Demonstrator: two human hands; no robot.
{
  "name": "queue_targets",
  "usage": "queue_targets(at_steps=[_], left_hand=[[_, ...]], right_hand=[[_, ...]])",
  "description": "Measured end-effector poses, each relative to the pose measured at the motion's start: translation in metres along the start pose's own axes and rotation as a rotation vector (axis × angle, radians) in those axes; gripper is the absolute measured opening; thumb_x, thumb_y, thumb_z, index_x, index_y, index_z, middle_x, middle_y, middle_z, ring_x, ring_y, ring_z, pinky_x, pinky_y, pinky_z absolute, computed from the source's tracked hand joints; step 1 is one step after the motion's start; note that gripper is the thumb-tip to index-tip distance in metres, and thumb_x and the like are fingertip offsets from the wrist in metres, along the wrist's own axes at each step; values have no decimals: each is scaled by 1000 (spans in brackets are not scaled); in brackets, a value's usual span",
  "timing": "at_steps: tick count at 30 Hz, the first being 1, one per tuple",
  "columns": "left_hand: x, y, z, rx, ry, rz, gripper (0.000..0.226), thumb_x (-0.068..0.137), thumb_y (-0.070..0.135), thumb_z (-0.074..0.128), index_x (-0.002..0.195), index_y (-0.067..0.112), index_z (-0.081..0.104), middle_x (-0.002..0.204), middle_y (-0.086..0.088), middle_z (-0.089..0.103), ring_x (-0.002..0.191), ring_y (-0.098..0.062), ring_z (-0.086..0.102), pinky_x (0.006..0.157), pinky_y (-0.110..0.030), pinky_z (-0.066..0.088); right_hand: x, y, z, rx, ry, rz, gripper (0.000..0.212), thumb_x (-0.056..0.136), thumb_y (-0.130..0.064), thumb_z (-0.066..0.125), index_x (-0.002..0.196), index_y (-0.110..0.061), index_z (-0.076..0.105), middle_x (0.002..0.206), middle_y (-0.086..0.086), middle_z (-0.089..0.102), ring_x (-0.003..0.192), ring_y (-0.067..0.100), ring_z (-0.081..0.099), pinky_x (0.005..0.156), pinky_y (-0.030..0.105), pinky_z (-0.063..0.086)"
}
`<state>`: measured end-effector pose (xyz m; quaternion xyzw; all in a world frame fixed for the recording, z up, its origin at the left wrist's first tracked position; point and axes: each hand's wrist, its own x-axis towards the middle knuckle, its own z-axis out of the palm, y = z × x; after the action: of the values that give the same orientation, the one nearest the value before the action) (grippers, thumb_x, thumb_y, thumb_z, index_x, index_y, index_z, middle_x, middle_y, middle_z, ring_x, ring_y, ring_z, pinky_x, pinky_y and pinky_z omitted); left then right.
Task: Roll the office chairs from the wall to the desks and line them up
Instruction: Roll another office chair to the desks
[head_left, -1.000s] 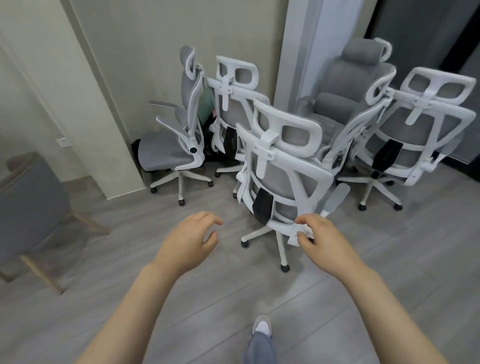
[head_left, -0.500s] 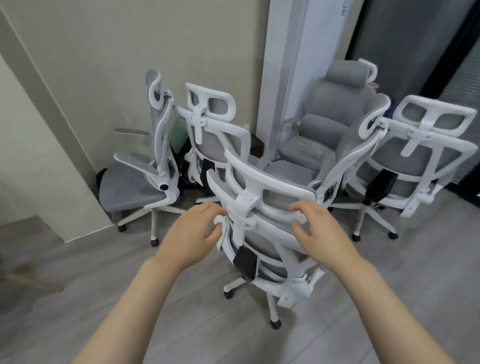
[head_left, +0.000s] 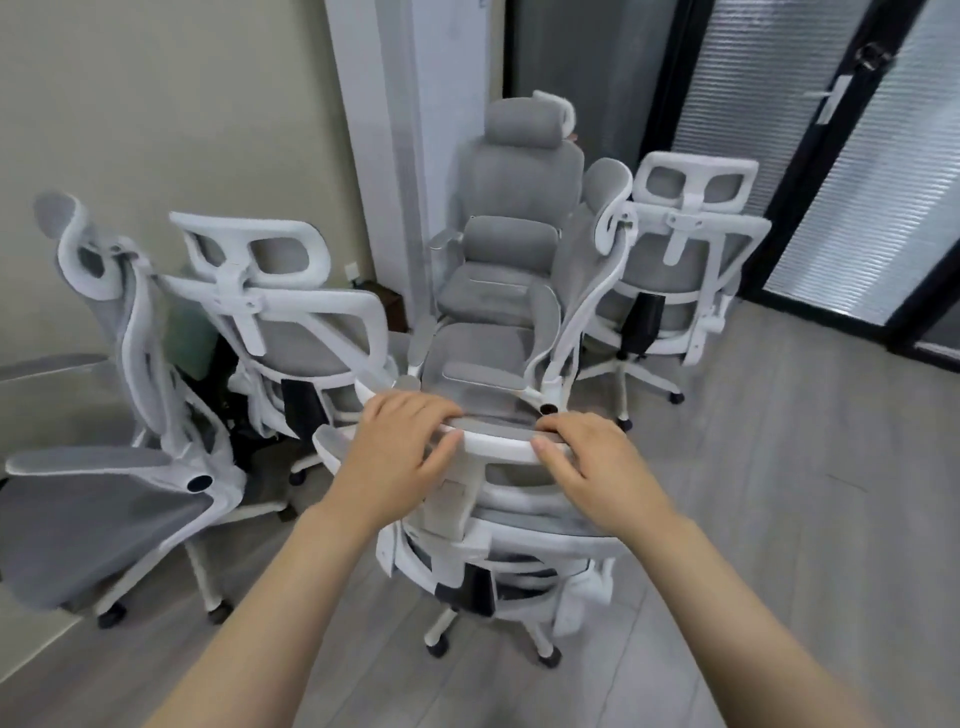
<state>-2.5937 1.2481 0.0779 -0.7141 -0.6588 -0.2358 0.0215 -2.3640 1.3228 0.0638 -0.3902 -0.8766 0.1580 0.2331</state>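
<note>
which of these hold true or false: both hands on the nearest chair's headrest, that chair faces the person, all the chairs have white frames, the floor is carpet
1. Both hands grip the nearest chair's headrest. True: left hand and right hand hold its white rim.
2. That chair faces the person. False: its back is toward the person.
3. Every chair shows a white frame. False: the padded grey chair by the pillar looks fully upholstered.
4. The floor is carpet. False: the floor is grey planks.
</note>
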Motion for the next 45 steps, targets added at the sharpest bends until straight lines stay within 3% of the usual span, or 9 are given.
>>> queue_targets(at_steps=[4,11,16,21,26,35,45], left_hand=[[6,-3,17,-66,129,72,31,94,42,37,94,29,65,91,18,59,93,-7,51,93,-26,27],[-3,19,50,-68,416,179,30,89,32,44,84,24,73,82,10,67,79,-16,56,84,-31,30],[-15,52,67,-70,431,281,32,91,33,44,95,28,74,90,11,68,86,-15,55,86,-34,32],[-25,88,80,-72,426,352,33,91,33,42,101,30,74,91,12,68,85,-15,57,89,-36,31],[-35,114,84,-121,474,427,34,88,32,43,96,28,75,89,11,70,84,-14,55,89,-34,30],[-63,188,94,-241,468,514,34,83,31,43,89,25,76,85,9,70,82,-14,53,85,-36,31],[-109,295,108,-385,400,656,36,85,32,41,83,25,76,83,9,69,81,-13,51,84,-33,30]], right_hand=[[-16,-2,2,35,80,61,32,96,-46,36,99,-26,61,85,-22,52,83,1,45,82,22,32],[-45,-3,-1,73,230,200,32,94,-35,37,88,-19,64,81,-10,61,82,7,49,83,14,32],[-75,6,-16,82,338,302,38,91,-33,35,90,-15,69,81,-22,56,83,1,48,82,5,31],[-112,16,-31,65,415,360,38,91,-31,36,87,-14,69,80,-12,61,83,4,50,80,8,33],[-154,17,-41,47,438,376,35,94,-28,37,85,-16,68,76,-27,51,82,-6,50,80,9,32],[-252,13,-64,-11,514,491,32,97,-28,35,84,-18,64,74,-10,55,77,7,50,82,20,36],[-376,5,-93,-115,699,665,34,97,-27,33,84,-18,63,78,-11,57,78,5,50,79,22,36]])
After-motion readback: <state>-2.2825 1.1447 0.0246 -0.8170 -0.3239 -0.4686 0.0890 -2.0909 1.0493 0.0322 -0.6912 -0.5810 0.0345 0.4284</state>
